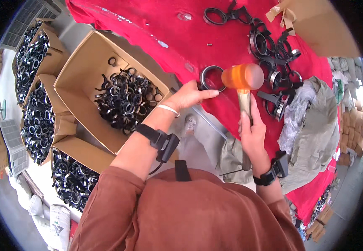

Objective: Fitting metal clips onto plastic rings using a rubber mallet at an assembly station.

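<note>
The desk (169, 25), under red cloth, takes up the upper right, its near edge slanting down toward the wearer's right. Off its left side stands a box (77, 62) partly filled with parts (127, 100). A crumpled sheet (315, 138) lies toward the desk's right edge, with a group of clamps (262, 44) just beyond it.

At the near edge are the hands. The right hand (252, 129) is wrapped around the handle of a mallet (241, 78); the handle points away from the body, and the head's long axis runs left to right. The left hand (192, 95) lays its thumb along the near rim of a ring (203, 77); its fingers are mostly hidden, so I cannot tell how firmly they grip.

The ring lies close to the near edge, ahead of the left hand, which is nearer. The mallet's head overlaps its right rim in view; contact is unclear. Farther in lies a screw (209, 44).
</note>
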Action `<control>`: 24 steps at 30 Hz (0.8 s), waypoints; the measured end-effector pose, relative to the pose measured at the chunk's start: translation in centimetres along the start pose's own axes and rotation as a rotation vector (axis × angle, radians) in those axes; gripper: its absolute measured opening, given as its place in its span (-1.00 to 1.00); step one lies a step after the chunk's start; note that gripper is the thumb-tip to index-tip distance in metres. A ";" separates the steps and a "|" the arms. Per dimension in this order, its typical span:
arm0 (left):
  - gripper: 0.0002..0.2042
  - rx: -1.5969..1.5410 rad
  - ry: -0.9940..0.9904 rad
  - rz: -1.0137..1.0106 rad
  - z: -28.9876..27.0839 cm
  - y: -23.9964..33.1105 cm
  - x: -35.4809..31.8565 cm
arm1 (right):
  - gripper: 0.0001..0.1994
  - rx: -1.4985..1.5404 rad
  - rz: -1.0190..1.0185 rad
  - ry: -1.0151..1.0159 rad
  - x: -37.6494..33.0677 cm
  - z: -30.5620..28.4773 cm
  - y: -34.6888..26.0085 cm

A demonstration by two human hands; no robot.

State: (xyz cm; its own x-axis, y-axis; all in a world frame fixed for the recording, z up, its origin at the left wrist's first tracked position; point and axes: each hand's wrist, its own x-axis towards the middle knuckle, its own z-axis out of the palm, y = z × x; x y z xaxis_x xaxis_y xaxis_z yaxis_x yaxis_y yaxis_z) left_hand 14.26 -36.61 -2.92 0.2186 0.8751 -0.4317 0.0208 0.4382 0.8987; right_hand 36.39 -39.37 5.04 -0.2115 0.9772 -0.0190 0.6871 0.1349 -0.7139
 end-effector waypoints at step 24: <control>-0.61 0.147 0.265 0.232 0.4 -1.1 -1.2 | -0.44 -0.150 -0.350 0.048 -1.0 -0.2 -8.8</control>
State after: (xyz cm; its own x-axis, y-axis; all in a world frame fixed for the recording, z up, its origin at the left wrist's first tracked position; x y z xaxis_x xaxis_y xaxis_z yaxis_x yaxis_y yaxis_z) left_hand 14.34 -38.21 -3.31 -0.0259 0.9788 -0.2031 0.1444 0.2047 0.9681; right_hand 30.67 -41.52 11.44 -0.4211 0.8738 0.2433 0.6741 0.4810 -0.5607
